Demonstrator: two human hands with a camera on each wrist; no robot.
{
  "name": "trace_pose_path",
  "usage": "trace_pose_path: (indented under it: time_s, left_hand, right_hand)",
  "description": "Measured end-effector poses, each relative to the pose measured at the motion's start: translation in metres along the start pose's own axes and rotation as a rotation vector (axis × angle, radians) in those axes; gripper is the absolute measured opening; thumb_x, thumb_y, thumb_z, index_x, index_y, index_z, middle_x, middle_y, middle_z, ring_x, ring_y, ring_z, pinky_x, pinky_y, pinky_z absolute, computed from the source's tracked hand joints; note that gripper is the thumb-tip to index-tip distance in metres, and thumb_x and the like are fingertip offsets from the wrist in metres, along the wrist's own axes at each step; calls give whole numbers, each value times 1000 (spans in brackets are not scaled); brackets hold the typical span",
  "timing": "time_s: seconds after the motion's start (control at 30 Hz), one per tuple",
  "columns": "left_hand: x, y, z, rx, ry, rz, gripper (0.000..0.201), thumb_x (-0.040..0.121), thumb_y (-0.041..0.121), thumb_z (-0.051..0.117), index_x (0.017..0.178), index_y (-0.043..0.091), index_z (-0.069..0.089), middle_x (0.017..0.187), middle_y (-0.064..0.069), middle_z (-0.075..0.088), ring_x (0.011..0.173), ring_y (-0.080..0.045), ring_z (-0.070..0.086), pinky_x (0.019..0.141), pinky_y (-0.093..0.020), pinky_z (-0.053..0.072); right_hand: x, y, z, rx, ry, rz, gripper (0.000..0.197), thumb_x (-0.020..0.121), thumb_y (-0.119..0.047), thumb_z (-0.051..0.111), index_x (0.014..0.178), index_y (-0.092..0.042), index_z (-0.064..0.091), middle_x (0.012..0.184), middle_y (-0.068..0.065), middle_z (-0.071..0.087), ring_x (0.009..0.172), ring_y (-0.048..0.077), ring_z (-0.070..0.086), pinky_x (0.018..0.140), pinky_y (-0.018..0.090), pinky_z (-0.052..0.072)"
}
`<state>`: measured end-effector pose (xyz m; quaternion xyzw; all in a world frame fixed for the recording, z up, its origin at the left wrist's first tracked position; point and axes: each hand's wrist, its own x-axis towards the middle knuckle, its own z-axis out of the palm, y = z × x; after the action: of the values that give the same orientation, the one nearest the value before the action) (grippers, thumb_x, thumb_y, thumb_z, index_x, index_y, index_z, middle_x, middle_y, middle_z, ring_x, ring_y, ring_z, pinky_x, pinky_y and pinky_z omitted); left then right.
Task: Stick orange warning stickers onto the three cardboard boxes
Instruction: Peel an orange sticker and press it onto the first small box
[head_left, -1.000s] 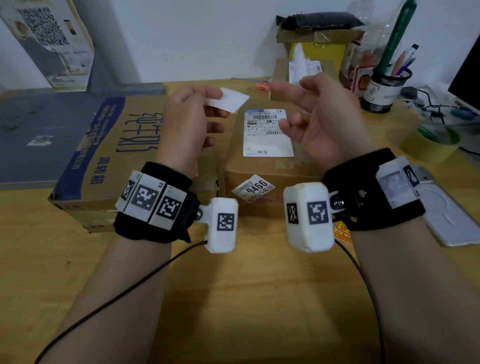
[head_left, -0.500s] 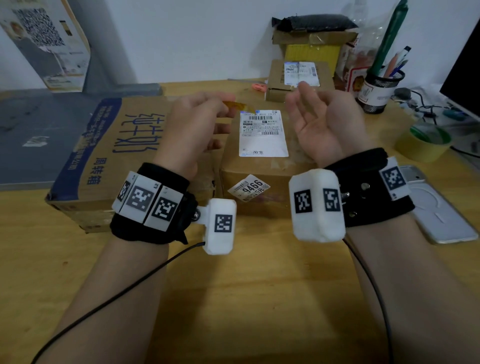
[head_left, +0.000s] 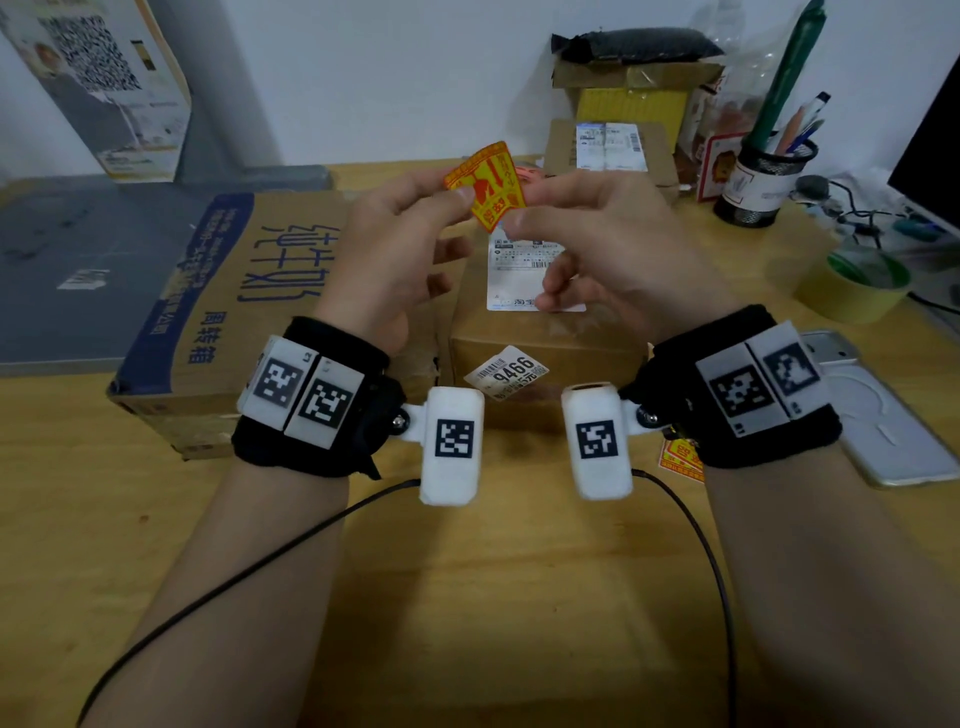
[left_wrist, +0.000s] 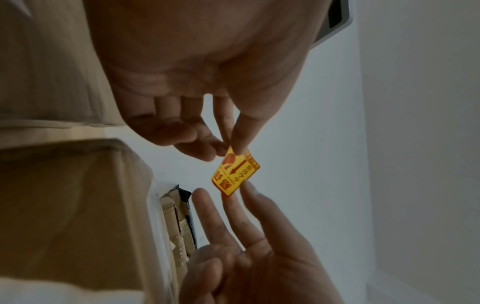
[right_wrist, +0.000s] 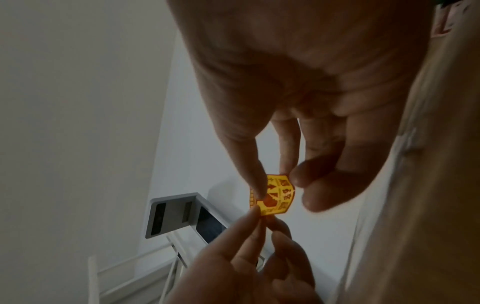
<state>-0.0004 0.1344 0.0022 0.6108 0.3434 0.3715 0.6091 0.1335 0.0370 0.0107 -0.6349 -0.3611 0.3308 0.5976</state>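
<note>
I hold an orange-and-yellow warning sticker (head_left: 488, 187) up in the air between both hands, printed face toward me and slightly curled. My left hand (head_left: 457, 200) pinches its left edge with thumb and forefinger. My right hand (head_left: 514, 210) pinches its right edge. The left wrist view shows the sticker (left_wrist: 235, 172) backlit between the two sets of fingertips, and so does the right wrist view, sticker (right_wrist: 272, 195). Below the hands stand a large blue-printed box (head_left: 249, 291) and a medium box (head_left: 540, 338) with a white label. A small box (head_left: 608, 150) sits behind them.
Another orange sticker (head_left: 680, 457) lies on the wooden table under my right wrist. A phone (head_left: 883, 415), a tape roll (head_left: 857, 286) and a pen holder (head_left: 769, 176) are on the right. A yellow box (head_left: 634, 98) stands at the back wall.
My left hand turned the sticker from its white back to its printed face. My right hand, open before, closed in and now pinches the sticker's other edge.
</note>
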Motion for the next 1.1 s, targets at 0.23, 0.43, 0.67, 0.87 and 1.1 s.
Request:
trace_pose_path:
  time_s: [0.23,0.43,0.67,0.87,1.1]
  left_hand:
    - [-5,3,6,54,-67,-31,15,94,24,65,107,25,71,81,9,77,64,-9,67,52,-20,42]
    - [-4,5,4,142,-32,23,20,90,35,69,109,29,72,112,4,76,88,-11,69,62,-26,45]
    - [-7,3,8,175,-39,89,2,89,23,73,87,23,75,88,-2,75,68,-7,67,47,-19,40]
    - [-7,4,11,112,-1,45,8,90,24,69,81,25,71,84,4,78,70,-11,72,51,-23,39]
    - [-11,5,13,39,-45,-30,8,91,19,71,87,18,63,77,0,78,67,-14,71,49,-22,45]
  right_hand:
    - [3,-2,-6,27,156,-110,15,86,-5,76,84,-10,62,72,9,64,35,14,47,44,32,54]
    - [3,-2,-11,-88,159,-163,20,82,0,70,99,-12,67,54,-3,57,35,15,36,37,19,31]
    - [-3,-5,-12,-198,41,-132,47,80,-7,79,123,-14,61,79,11,62,41,14,41,35,20,29]
    - [-5,-3,-24,-275,72,-48,45,82,-26,82,122,-18,64,70,8,63,37,11,42,36,20,29]
    - [-10,2,-24,-285,103,-76,37,89,-31,74,55,-19,68,58,9,36,39,12,24,37,20,19]
